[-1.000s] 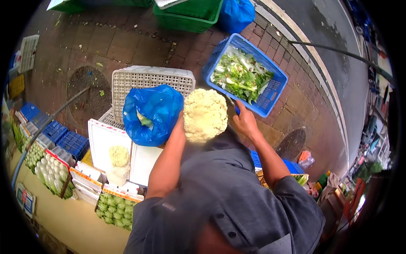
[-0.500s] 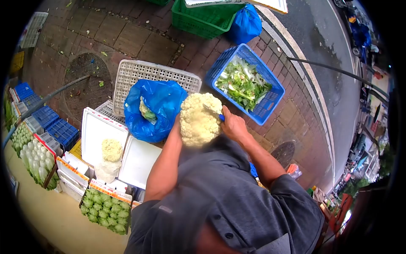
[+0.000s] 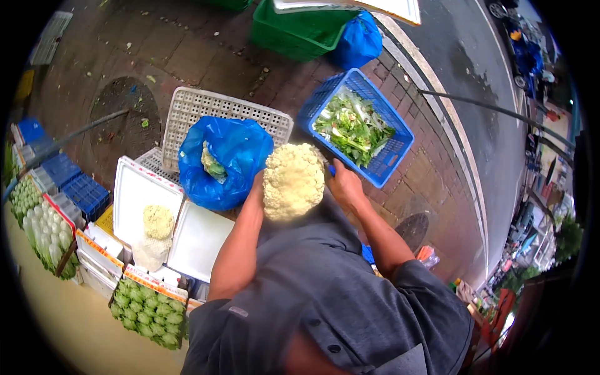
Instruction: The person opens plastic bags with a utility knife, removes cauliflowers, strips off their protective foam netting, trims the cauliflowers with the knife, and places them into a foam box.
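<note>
Left hand point(image 3: 255, 192) has the big cauliflower point(image 3: 294, 182) gripped from its left side, florets facing up, held out in front of the grey shirt point(image 3: 294, 256). Right hand point(image 3: 345, 185) is wrapped around a blue-handled tool point(image 3: 332, 169) just to the right of it, though tbh I can't make out the working end. Beyond that hand there's a tilted blue crate point(image 3: 395, 161) with leafy scraps point(image 3: 353, 128) inside. Off to the left, a blue plastic bag point(image 3: 247, 140) sits against a whitish crate point(image 3: 226, 103), and further out there's another, smaller cauliflower point(image 3: 159, 221) near some white foam panels point(image 3: 142, 186).
</note>
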### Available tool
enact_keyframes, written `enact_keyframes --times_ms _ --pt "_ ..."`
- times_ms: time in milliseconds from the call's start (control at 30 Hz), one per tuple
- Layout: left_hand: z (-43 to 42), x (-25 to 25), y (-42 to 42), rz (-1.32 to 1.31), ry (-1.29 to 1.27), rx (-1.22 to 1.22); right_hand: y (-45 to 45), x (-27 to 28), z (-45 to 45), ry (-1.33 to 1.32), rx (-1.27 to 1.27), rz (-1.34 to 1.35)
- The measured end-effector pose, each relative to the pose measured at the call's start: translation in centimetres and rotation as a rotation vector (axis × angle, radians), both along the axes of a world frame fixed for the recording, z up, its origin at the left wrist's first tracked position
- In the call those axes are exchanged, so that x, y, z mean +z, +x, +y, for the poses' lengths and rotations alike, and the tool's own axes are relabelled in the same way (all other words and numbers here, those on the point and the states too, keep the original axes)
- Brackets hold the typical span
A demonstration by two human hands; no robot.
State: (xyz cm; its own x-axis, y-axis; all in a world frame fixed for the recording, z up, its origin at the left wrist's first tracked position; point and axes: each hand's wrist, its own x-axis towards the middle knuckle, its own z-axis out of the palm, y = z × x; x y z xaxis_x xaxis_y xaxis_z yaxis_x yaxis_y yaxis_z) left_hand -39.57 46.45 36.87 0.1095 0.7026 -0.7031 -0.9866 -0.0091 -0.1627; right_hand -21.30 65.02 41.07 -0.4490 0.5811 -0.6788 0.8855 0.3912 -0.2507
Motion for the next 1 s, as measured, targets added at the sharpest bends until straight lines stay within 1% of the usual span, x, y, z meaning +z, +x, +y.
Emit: enact_keyframes --times_ms 67,100,133,167,200,233,267,333,367,467,500,533,567,600,633,667,700,800,833,867,933,967,1000 --pt "-0.8 0.3 -0.2 0.002 0.016 0.034 2.4 -1.5 0.7 0.049 -0.054 0.0" --pt "-1.1 0.4 -0.5 0.013 0.033 0.059 2.6 -1.7 1.1 0.027 -0.078 -0.023" --pt "-1.7 0.5 -0.8 0.029 0.054 0.085 1.9 -1.2 1.1 0.033 -0.055 0.042" --pt "-2.7 0.8 -1.1 0.044 0.064 0.119 2.0 -2.1 0.9 0.037 -0.021 0.21" --pt "-3.8 0.8 -1.4 0.062 0.073 0.155 0.6 -1.5 0.4 -0.012 -0.045 0.303" --pt "-5.1 1.2 -2.0 0.09 0.073 0.215 -1.9 0.2 0.0 -0.158 -0.101 0.263" --pt "-6.7 1.7 -2.8 0.122 0.077 0.274 -3.6 0.5 -1.1 -0.315 -0.267 0.296" --pt "-10.5 4.1 -4.8 0.177 0.083 0.468 -6.6 -0.4 -2.9 -0.399 -0.198 0.369" --pt "-12.1 4.9 -5.7 0.199 0.101 0.552 -9.2 0.9 -4.8 -0.519 -0.247 0.368" --pt "-18.5 5.0 -8.3 0.277 0.223 0.843 -13.8 1.3 -8.8 -0.634 -0.038 0.279" --pt "-21.1 3.0 -7.7 0.431 -0.011 0.883 -14.7 1.1 -10.1 -0.667 -0.032 0.291" --pt "-24.3 3.0 -8.4 0.297 0.067 0.998 -15.4 0.4 -10.9 -0.622 0.024 0.241" --pt "-27.6 1.0 -8.2 0.326 -0.038 1.024 -15.2 -0.9 -11.6 -0.572 0.08 0.208" --pt "-30.8 -2.1 -7.9 0.347 -0.146 1.046 -15.6 -1.7 -12.4 -0.52 0.132 0.171" --pt "-34.1 -5.3 -7.6 0.339 -0.264 1.045 -17.1 -0.3 -13.6 -0.546 0.11 0.086" --pt "-37.4 -8.6 -7.2 0.327 -0.381 1.04 -17.9 -0.2 -14.6 -0.521 0.151 0.061" --pt "-39.4 -10.8 -7.6 0.313 -0.497 1.028 -18.3 -0.2 -15.3 -0.496 0.188 0.039" --pt "-41.1 -8.6 -13.5 0.154 -0.844 0.968 -19.6 -1.5 -16.9 -0.438 0.281 -0.067" --pt "-42.6 -11.0 -14.0 0.247 -0.826 0.961 -19.7 -2.0 -17.5 -0.405 0.286 -0.105" --pt "-43.9 -13.6 -14.6 0.228 -0.825 0.994 -19.7 -2.6 -18.0 -0.369 0.29 -0.144" --pt "-45.5 -17.0 -16.0 0.183 -0.824 1.054 -20.2 -3.2 -18.8 -0.337 0.308 -0.202" --pt "-46.7 -19.7 -16.0 0.201 -0.764 1.105 -20.5 -3.3 -19.5 -0.324 0.301 -0.229" --pt "-47.5 -21.4 -16.7 0.183 -0.785 1.104 -21.1 -3.8 -19.7 -0.321 0.294 -0.265"
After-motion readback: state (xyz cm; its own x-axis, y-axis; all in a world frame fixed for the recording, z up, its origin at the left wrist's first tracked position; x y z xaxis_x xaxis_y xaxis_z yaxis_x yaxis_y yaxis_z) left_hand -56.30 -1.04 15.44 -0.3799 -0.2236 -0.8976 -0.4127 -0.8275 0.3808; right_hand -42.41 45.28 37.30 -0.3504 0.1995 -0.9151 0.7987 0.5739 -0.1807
